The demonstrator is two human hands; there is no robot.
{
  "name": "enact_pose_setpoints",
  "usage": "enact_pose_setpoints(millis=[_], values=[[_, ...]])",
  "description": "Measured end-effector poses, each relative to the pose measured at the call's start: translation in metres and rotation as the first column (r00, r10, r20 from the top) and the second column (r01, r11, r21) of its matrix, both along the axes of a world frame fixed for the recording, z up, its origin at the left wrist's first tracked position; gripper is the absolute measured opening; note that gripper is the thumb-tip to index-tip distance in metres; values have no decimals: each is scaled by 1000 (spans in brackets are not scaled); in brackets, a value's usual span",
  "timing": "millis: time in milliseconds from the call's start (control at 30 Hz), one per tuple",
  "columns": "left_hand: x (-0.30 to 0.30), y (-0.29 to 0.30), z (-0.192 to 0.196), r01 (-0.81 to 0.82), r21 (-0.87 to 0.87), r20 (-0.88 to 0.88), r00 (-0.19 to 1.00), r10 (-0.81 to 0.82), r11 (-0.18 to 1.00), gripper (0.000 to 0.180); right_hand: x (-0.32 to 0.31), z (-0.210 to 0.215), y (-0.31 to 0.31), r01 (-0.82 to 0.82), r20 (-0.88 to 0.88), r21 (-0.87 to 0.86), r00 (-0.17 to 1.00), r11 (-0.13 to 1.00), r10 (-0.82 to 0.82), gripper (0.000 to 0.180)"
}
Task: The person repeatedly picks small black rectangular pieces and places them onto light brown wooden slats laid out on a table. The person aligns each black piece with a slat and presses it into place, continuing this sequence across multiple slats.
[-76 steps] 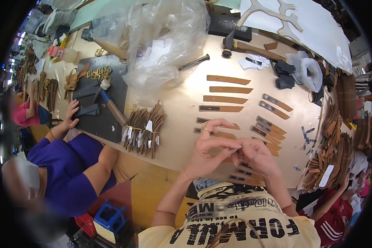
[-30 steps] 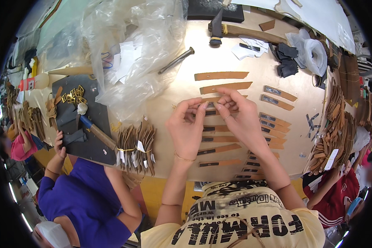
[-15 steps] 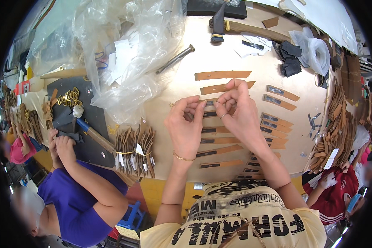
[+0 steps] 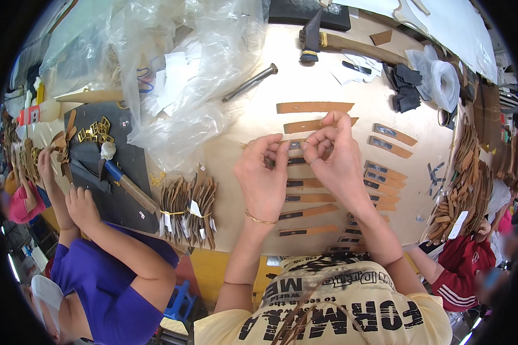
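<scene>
My left hand [image 4: 265,175] and my right hand [image 4: 331,155] meet over the middle of the light tabletop [image 4: 305,80], fingertips pinched together on a brown leather strap [image 4: 296,145] with a dark end. More brown straps lie in a column under my hands [image 4: 308,198], and two longer ones [image 4: 313,107] lie just beyond my fingers. Exactly what my fingers do to the strap is hidden by the hands.
Bundled leather strips [image 4: 187,210] lie left of my left wrist. A crumpled clear plastic bag [image 4: 178,69] covers the far left. A hammer [image 4: 328,39] and a metal punch [image 4: 250,82] lie beyond. A person in purple [image 4: 106,270] works at a black mat [image 4: 106,167] on the left. Strap piles [image 4: 463,190] line the right edge.
My hands have moved away from my body to the middle of the table and stay pinched together there. The person in purple has leaned in and put both hands on the black mat.
</scene>
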State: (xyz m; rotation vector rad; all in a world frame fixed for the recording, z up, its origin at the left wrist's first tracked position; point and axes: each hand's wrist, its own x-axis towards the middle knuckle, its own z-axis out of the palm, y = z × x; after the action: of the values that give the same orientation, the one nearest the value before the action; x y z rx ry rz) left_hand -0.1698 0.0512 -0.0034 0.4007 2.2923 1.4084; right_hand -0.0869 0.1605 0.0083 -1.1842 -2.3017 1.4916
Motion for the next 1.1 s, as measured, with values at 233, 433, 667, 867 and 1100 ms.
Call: enact_pose_setpoints(millis=[233, 433, 667, 867, 1100], values=[[2, -1, -1, 32, -18, -68, 997, -33, 999, 17, 0, -2, 0, -7, -8, 35, 1000, 999, 7, 45], [8, -7, -7, -6, -38, -222, 975, -2, 999, 23, 0, -3, -1, -11, 25, 43, 1000, 999, 10, 45], [17, -27, -6, 175, -363, -530, 769, -357, 915, 45, -2, 0, -2, -7, 47, 88, 999, 996, 3, 40], [18, -29, 1, 181, -450, -537, 727, -427, 874, 46, 16, -6, -12, -250, 38, 580, 959, 775, 280, 28], [18, -28, 4, 178, -544, -468, 746, -473, 820, 46, 40, -17, -26, -359, 272, 725, 933, 588, 234, 45]])
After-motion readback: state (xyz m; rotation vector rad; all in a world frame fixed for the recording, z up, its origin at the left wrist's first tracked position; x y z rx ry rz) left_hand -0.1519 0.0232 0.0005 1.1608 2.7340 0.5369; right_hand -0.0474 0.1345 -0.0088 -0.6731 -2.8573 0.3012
